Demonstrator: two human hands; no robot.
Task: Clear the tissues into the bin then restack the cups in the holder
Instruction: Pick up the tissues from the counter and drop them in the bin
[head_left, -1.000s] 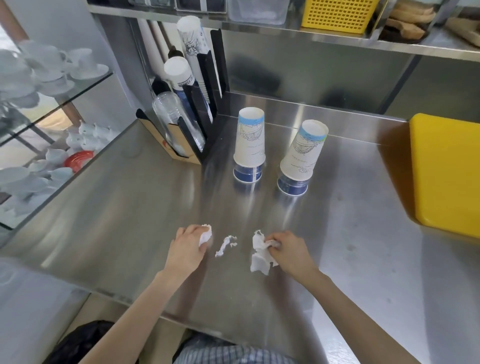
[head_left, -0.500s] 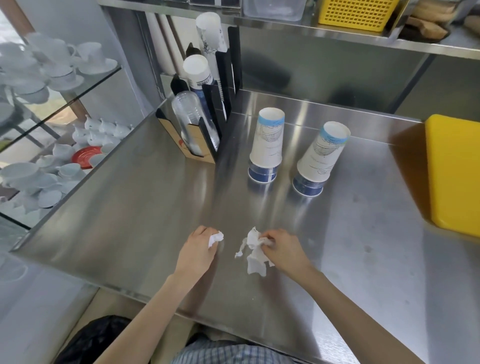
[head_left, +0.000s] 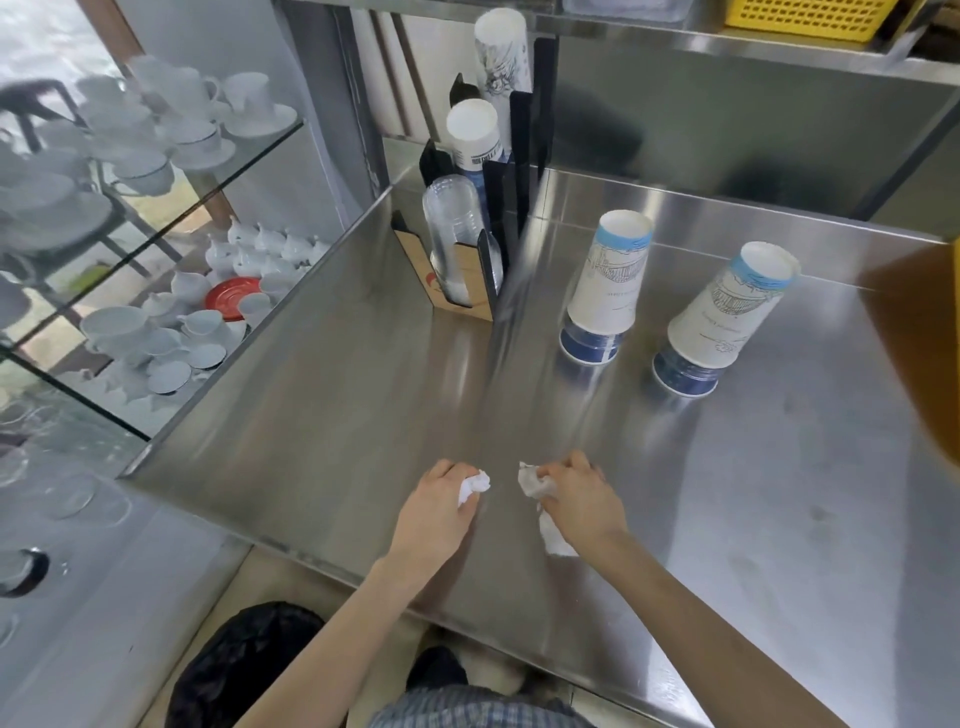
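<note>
1. Left hand had its grip pinched round a balled tissue, near the counter front edge.
2. Right hand clutched crumpled tissues just beside it.
3. Two cup stacks stood farther back, right of the holder.

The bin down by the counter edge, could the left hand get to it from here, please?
Probably yes: the left hand, closed on a tissue wad, sits near the counter edge, and the black-lined bin lies below with nothing between.
</note>
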